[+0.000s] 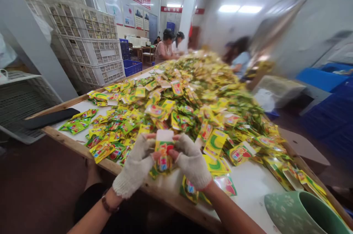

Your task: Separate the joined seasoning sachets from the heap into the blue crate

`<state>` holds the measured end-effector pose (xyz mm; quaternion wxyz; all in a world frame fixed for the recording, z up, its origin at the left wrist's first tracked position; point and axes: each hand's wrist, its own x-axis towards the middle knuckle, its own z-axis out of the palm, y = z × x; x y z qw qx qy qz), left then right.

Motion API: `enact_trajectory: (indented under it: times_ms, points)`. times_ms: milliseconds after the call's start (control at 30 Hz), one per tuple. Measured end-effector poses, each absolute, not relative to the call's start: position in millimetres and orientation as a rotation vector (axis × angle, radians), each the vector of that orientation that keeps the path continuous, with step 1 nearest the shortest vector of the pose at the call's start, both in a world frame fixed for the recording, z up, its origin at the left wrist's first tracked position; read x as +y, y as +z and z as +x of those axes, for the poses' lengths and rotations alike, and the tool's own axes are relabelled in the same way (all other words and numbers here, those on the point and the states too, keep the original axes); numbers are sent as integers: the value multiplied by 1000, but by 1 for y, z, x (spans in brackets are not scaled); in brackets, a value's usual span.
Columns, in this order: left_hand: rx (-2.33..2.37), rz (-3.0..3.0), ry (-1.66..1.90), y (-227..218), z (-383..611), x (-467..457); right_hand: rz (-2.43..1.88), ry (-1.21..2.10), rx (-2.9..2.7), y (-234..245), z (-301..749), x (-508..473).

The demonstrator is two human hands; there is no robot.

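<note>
Between my two hands is a small yellow and green packet [164, 148] with red and white lettering and a pale top flap, held upright above the table's near edge. My left hand [138, 164], in a white fingerless knit glove, grips its left side with thumb and fingers. On its right side, my right hand [191, 160] in a matching glove pinches it the same way. Beyond the hands rises a big heap of similar packets [165, 107]. More packets lie under and beside my right wrist, including a yellow packet [216, 143] with a green curved picture.
A wooden rim [79, 149] edges the white table [248, 178]. At the left corner lies a dark flat object [52, 118]. A green patterned container [292, 212] stands front right. Stacked white crates [93, 50] rise at left; blue crates [331, 112] stand right. People [165, 46] sit farther along the table.
</note>
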<state>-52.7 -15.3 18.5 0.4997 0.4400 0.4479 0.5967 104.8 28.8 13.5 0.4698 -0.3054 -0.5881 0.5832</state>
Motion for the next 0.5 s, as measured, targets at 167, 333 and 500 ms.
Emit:
enact_trajectory:
  times_ms: [167, 333, 500]
  points:
    - [1198, 1301, 1343, 5, -80, -30, -763, 1336, -1772, 16, 101, 23]
    - [1325, 1544, 1233, 0, -87, -35, -816, 1193, -1876, 19, 100, 21]
    - [1271, 1366, 1300, 6, -75, -34, -914, 1150, -1856, 17, 103, 21]
